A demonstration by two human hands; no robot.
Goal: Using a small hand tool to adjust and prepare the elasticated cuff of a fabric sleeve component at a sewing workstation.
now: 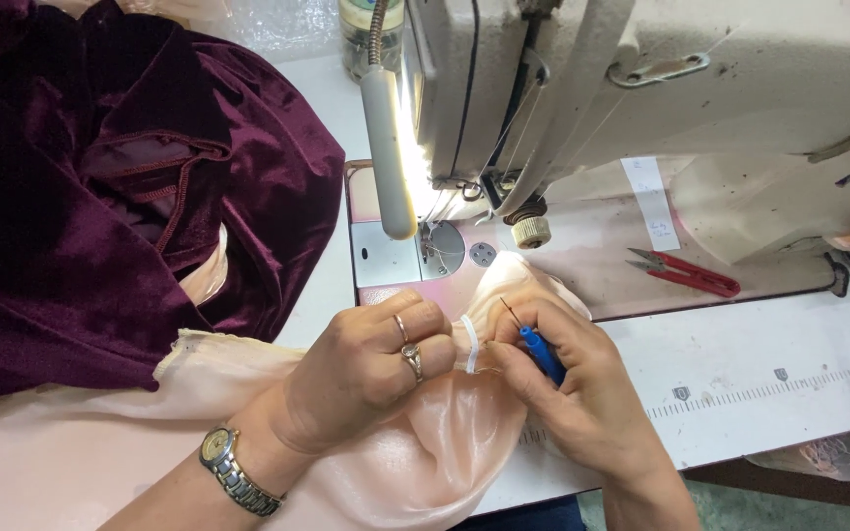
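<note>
2 bare hands meet over a fold of peach satin fabric (415,442) at the front edge of the white desk (740,364), seen from the head camera. left hand (366,379), with 2 rings and a metal wristwatch (233,472), has its grip closed on a bunched ridge of the fabric, pinching it beside a small white strip (470,344) that stands up between the 2 hands. right hand (582,393) has its grip clamped on a blue-handled seam ripper (538,349), the thin metal tip angled up and left, resting against the fabric just beside the white strip. the fabric spills from under both hands toward the lower left and runs up onto the sewing machine bed (592,256).

behind the hands stands the cream sewing machine (661,88), with a lit lamp on a flexible neck (388,147) next to the needle area. red thread snips (686,273) lie on the machine bed, well apart from the right hand. a heap of dark maroon velvet (100,197) covers the left of the desk, touching the peach fabric.
</note>
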